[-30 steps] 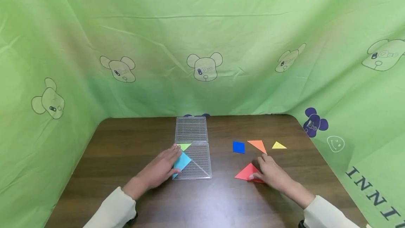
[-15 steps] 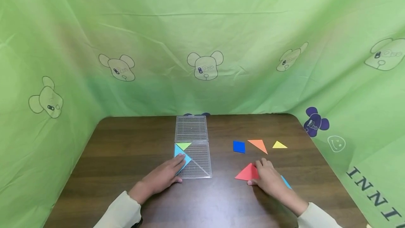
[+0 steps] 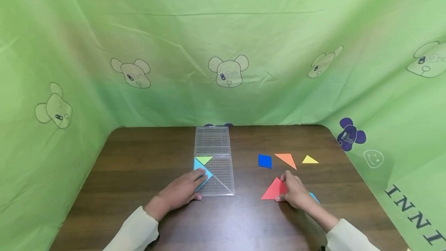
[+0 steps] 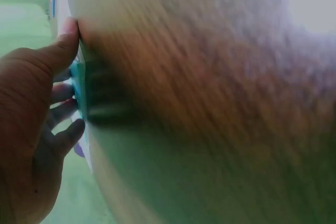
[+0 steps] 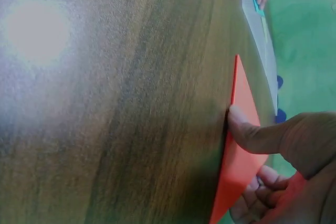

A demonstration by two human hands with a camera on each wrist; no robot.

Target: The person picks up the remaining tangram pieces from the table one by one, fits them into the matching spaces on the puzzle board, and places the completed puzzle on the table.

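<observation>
My left hand (image 3: 181, 192) rests on a light blue triangle (image 3: 199, 164) that lies in the near half of a clear, unfolded plastic case (image 3: 224, 171). Its thumb (image 4: 67, 38) touches the case's front edge in the left wrist view. A small green triangle (image 3: 203, 159) sits in the case's upper left corner. On the right, my right hand (image 3: 297, 193) pinches a large red triangle (image 3: 272, 191) between thumb and fingers. In the right wrist view, the thumb presses on the face of that red piece (image 5: 239, 166), close to its edge.
Beyond the right hand lie a blue four-sided piece (image 3: 265, 161), an orange triangle (image 3: 287, 160) and a small yellow triangle (image 3: 310, 160). Part of another light blue piece (image 3: 314, 197) shows behind the right wrist. A green printed curtain (image 3: 174, 100) surrounds the brown table (image 3: 146, 146).
My left hand has slid toward the front edge of the case, baring the green triangle. The right hand has tightened on the red triangle, and the light blue piece behind that wrist has come into view.
</observation>
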